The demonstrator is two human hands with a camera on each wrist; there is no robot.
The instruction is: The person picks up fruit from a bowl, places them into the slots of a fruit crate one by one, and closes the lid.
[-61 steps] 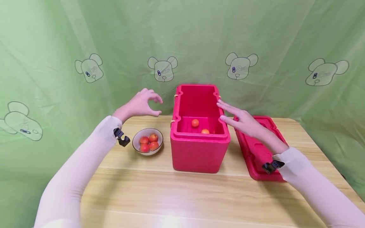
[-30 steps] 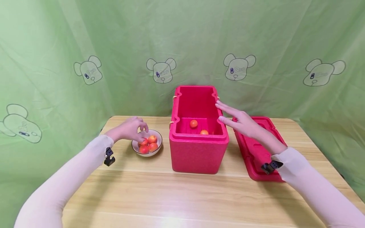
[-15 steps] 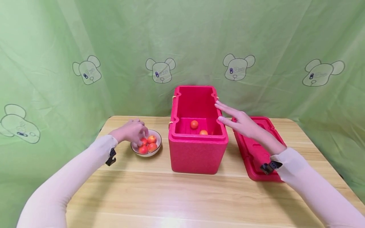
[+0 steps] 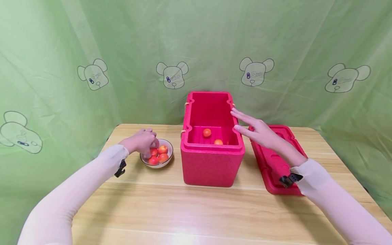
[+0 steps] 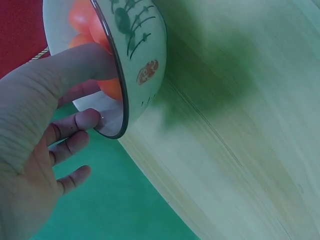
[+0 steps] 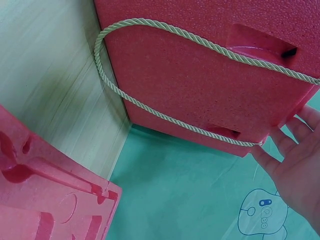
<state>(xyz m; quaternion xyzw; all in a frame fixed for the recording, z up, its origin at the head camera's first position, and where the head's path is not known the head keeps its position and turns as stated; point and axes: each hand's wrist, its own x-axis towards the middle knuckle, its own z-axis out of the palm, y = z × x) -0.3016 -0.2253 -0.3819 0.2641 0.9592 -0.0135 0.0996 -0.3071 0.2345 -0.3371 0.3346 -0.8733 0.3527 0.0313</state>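
Observation:
In the head view my left hand [image 4: 143, 141] reaches down into a white dark-rimmed bowl [image 4: 157, 166] left of the box. Its thumb and index finger close round a red-orange round fruit [image 4: 153, 152]; the left wrist view shows the thumb against that fruit [image 5: 111, 89], while the other fingers stay loosely bent near the rim. Several similar fruits lie in the bowl. My right hand [image 4: 256, 130] rests with straight fingers on the right rim of a red foam box [image 4: 212, 167], which is open at the top. Orange round fruits [image 4: 207, 132] lie on its floor.
A red foam lid [image 4: 274, 177] lies on the wooden table [image 4: 183, 211] right of the box, partly under my right forearm. A twisted rope handle [image 6: 175, 120] hangs along the box's side. Green cloth [image 4: 211, 41] with bear-head prints stands behind.
My left hand has come down from beside the box's left rim into the bowl, and its thumb and index finger have closed round a fruit. My right hand has stayed on the box's rim.

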